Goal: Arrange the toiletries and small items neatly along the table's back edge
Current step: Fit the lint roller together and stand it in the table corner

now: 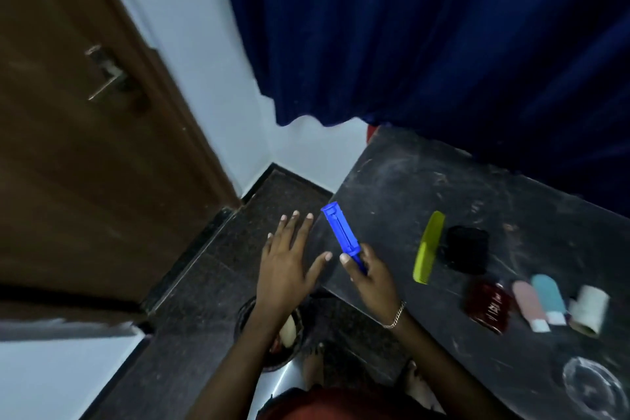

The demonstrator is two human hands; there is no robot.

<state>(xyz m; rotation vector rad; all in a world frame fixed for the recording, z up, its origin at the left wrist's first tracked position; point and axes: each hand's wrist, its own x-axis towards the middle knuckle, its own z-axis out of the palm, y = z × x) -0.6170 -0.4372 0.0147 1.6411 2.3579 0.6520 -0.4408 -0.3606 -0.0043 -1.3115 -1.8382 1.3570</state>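
My right hand grips the lower end of a long blue plastic item, which points up and away over the left edge of the dark table. Beside it my left hand is spread flat with nothing in it, hovering over the floor. In a loose row on the table lie a yellow-green comb, a black pouch, a dark red bottle, a pink tube, a light blue tube and a white cardboard roll.
A dark blue curtain hangs behind the table. A brown door with a metal handle stands at the left. A round basket holding a few things sits on the dark floor below my arms. A clear glass lid lies at the table's near right.
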